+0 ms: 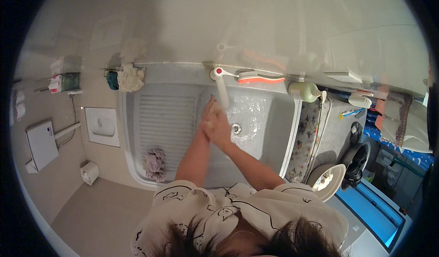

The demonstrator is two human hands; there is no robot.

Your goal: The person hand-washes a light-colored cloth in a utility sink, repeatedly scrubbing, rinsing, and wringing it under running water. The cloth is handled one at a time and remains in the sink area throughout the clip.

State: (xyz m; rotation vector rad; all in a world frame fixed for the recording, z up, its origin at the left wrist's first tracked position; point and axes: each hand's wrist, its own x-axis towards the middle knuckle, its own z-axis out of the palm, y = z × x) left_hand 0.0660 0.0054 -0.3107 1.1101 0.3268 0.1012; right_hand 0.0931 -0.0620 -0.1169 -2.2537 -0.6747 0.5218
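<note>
My left hand (206,114) and my right hand (219,123) are pressed together palm to palm over a grey laundry sink (281,133), just beside the spout of a white faucet (223,90) with a red dot on top. Neither hand shows an object in it, though the palms are hidden. Water glistens in the basin around the metal drain (236,129). A ribbed washboard surface (166,119) fills the sink's left part, with a crumpled mauve cloth (155,164) at its near left corner. An orange and white scrub brush (261,78) lies on the back ledge.
A green pump bottle (303,91) stands at the sink's back right corner. Beige and teal cloths (131,78) hang at the back left. Right of the sink are a floral-covered surface (308,130) and a cream basin (339,174). A squat toilet (102,126) is at the left.
</note>
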